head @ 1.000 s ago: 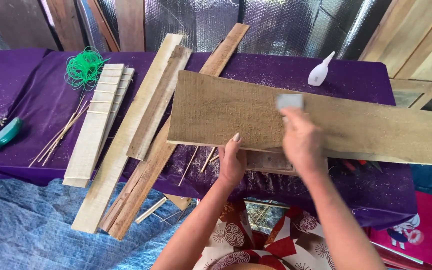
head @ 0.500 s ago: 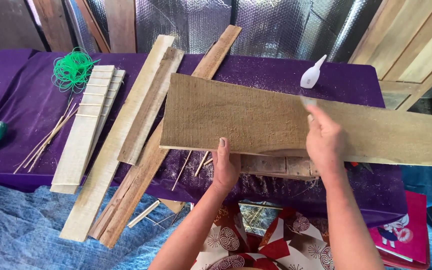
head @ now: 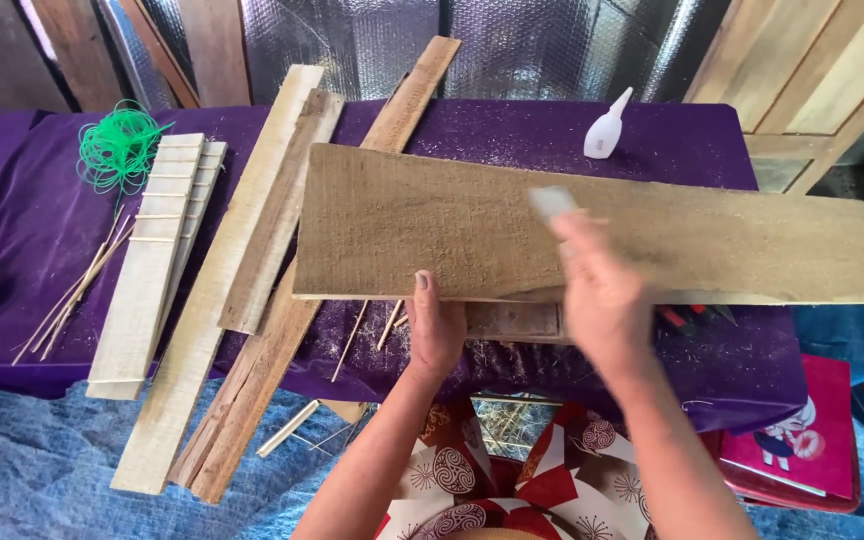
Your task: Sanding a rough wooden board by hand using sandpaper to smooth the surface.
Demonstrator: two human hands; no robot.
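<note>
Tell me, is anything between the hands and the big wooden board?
Nothing visible. The left hand grips the near edge of the board, and the right hand presses a small pale block straight onto its top.

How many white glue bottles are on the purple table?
1. The white glue bottle lies on the purple table at its far edge, beyond the wide board that both hands work on. Another could be hidden under the boards.

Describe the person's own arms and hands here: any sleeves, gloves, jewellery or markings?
Both forearms are bare, with no sleeves in view. The left hand has no glove, ring or watch; its thumbnail is short. The right hand is motion-blurred, but no glove or wristband shows.
</note>
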